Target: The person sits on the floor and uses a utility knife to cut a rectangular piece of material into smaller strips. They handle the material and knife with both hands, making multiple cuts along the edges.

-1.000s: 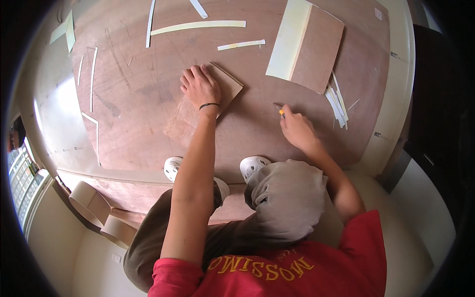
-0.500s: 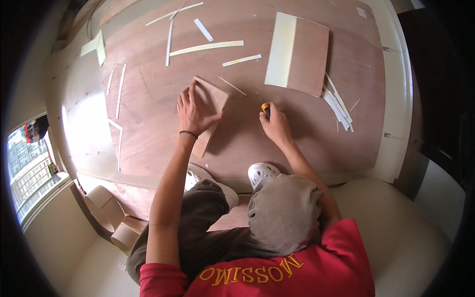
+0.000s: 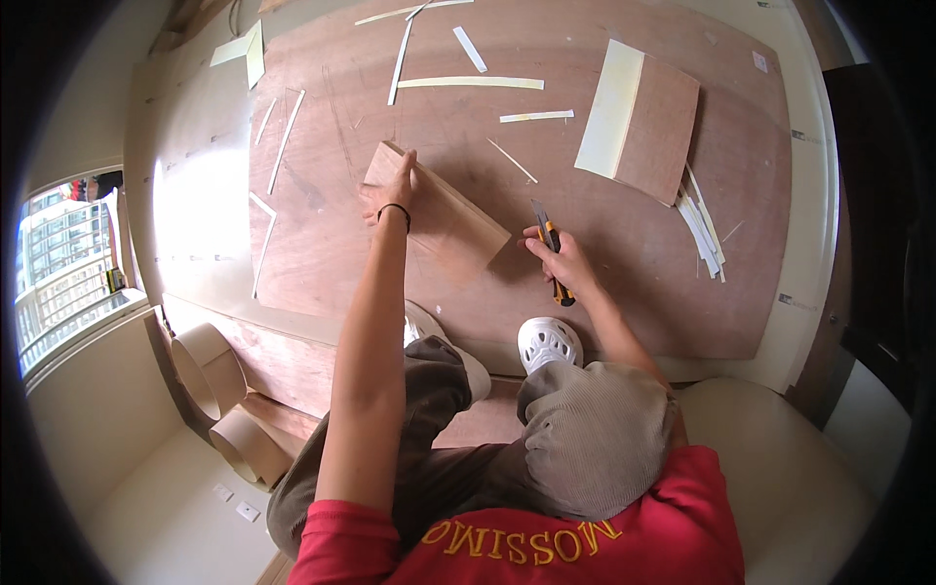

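Observation:
My left hand (image 3: 390,187) grips a wooden box-like piece (image 3: 444,219) near its far left end. The piece lies slanted over the brown board, its near edge smeared by motion. In my right hand (image 3: 567,263) is a yellow and black utility knife (image 3: 553,255), its blade pointing away from me. A gap of board separates the knife from the wooden piece. Just beyond both lies a thin pale sliver (image 3: 512,160).
Pale strips (image 3: 471,83) lie scattered across the board (image 3: 663,302). A panel with a pale band (image 3: 655,127) rests at the far right, beside a bunch of white strips (image 3: 700,229). My white clog (image 3: 549,343) stands at the board's near edge. Curved tubes (image 3: 210,370) are at lower left.
The wooden piece has turned, its near end swinging right, and my left hand now grips its far end. The knife has rotated and shows full length. The whole view has shifted.

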The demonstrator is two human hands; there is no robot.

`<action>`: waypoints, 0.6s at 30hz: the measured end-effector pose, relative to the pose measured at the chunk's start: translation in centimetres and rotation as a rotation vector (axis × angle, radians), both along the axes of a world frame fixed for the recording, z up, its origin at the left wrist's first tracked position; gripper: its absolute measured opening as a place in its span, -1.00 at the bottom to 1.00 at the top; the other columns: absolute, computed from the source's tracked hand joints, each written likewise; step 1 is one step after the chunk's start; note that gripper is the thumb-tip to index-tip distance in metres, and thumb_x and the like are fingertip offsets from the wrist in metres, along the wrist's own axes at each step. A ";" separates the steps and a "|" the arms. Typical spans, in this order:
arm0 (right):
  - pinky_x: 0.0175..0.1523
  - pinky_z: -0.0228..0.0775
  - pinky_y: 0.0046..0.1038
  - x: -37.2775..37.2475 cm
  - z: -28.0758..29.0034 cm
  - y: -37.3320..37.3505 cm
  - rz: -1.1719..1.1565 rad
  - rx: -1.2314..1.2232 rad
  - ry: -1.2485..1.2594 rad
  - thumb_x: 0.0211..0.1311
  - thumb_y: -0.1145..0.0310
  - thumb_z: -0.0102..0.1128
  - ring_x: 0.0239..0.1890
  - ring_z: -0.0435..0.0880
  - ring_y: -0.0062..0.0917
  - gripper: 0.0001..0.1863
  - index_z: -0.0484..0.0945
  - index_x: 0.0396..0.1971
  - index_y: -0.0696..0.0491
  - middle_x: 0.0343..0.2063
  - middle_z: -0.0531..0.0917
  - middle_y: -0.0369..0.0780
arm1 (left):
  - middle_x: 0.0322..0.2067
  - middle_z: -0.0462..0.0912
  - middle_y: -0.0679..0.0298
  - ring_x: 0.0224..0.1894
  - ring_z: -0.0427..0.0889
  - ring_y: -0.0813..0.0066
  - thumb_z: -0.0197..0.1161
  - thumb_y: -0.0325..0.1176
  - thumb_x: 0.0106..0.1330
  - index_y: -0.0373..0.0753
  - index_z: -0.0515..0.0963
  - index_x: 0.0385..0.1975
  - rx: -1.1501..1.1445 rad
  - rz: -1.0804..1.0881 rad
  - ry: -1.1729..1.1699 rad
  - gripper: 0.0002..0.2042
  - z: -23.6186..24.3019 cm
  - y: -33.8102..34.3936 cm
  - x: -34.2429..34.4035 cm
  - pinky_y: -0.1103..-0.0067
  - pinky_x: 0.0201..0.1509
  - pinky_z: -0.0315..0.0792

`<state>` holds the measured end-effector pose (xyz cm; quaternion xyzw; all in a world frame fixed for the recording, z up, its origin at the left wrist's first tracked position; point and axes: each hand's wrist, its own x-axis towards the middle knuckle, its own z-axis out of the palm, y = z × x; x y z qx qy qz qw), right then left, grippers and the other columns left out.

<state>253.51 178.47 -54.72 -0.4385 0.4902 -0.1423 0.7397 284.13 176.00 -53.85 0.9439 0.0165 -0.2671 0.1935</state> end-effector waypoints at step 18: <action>-0.41 0.35 -0.60 4.0 4.5 1.7 -0.081 -0.405 -0.039 0.09 0.17 0.47 -0.53 0.48 -0.76 -0.53 0.53 -0.07 0.09 -0.27 0.68 -0.33 | 0.36 0.04 -0.16 0.35 0.16 -0.08 0.23 0.52 -0.24 -0.12 -0.10 0.46 -0.611 0.226 0.597 0.27 1.7 4.4 0.4 0.05 0.31 0.18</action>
